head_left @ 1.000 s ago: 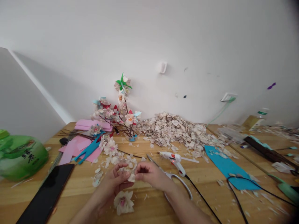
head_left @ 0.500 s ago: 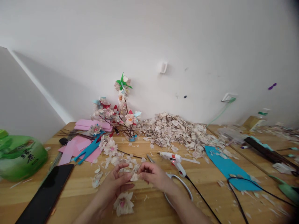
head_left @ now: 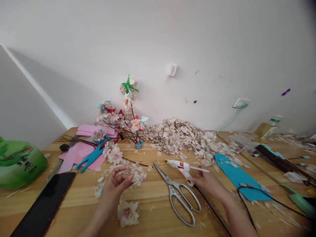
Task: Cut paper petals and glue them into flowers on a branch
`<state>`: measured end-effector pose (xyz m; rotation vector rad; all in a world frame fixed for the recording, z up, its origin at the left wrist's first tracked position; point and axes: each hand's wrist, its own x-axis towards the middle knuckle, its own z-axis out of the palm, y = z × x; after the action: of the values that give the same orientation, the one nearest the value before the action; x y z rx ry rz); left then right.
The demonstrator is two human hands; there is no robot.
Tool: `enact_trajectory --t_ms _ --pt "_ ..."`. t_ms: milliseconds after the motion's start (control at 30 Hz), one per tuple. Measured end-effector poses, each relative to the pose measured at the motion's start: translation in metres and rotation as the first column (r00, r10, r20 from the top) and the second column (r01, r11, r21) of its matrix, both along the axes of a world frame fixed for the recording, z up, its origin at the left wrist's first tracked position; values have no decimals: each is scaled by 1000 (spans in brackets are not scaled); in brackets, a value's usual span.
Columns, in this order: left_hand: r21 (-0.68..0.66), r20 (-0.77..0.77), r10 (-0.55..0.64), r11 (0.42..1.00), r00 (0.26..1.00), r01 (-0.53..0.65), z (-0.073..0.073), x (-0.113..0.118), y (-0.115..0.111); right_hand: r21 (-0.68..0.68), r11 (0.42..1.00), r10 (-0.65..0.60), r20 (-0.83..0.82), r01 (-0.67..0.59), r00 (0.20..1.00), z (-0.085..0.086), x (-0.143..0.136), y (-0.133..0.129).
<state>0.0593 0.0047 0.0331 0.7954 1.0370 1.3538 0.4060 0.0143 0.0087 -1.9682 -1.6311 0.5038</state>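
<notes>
My left hand is closed, thumb and fingers together at the edge of some loose cream petals; whatever it pinches is too small to make out. My right hand has its fingers around the handle of a white glue gun, which lies pointing left with a glue stick out of its back. Between my hands lie silver scissors, blades slightly apart. A cream flower with a pink centre rests near the front, just right of my left wrist.
Flowers on brown stems stand in a small cup by the wall, beside a large petal heap. Pink sheets, a black phone and a green bottle are left. A blue sheet and black cable lie right.
My right hand has left the petals beside my left hand and moved right onto the glue gun. The scissors it partly covered now show fully. My left hand has shifted slightly left.
</notes>
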Motion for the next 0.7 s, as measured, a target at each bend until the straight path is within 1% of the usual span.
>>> enact_trajectory --t_ms 33,67,133,233,300,367,433,500,600,667,700 --pt "5 -5 -4 1000 1000 4 -1 0 0 10 999 52 -79 -52 996 -6 -2 6" --pt "9 -8 -4 1000 1000 4 -2 -1 0 6 996 89 -123 -89 988 -12 -5 12" --pt "15 -8 -2 1000 1000 2 -4 -1 1 -4 992 125 -167 -128 978 -22 -13 19" --pt "11 -6 -10 1000 1000 10 -7 -2 1 18 992 129 -191 -128 973 -31 -26 24" --pt "5 -16 -14 1000 1000 14 -9 -2 1 43 994 107 -206 -100 973 -33 -34 26" --pt "4 -30 -9 1000 1000 10 -10 -1 2 60 996 71 -227 -59 971 -30 -42 26" --pt "-1 -33 -2 1000 999 2 -10 -1 2 78 997 50 -268 -30 962 -23 -51 25" --pt "-5 -25 5 1000 1000 -5 -11 -1 2 105 994 72 -324 -40 943 -12 -62 20" --pt "-13 -17 9 1000 1000 -9 -11 -1 2 122 984 173 -426 -133 888 2 -81 5" --pt "-23 -17 11 1000 1000 -12 -11 -1 2 83 971 233 -531 -223 815 5 -93 -8" --pt "-26 -17 15 1000 1000 -16 -11 0 2 79 967 245 -555 -242 795 6 -98 -14"
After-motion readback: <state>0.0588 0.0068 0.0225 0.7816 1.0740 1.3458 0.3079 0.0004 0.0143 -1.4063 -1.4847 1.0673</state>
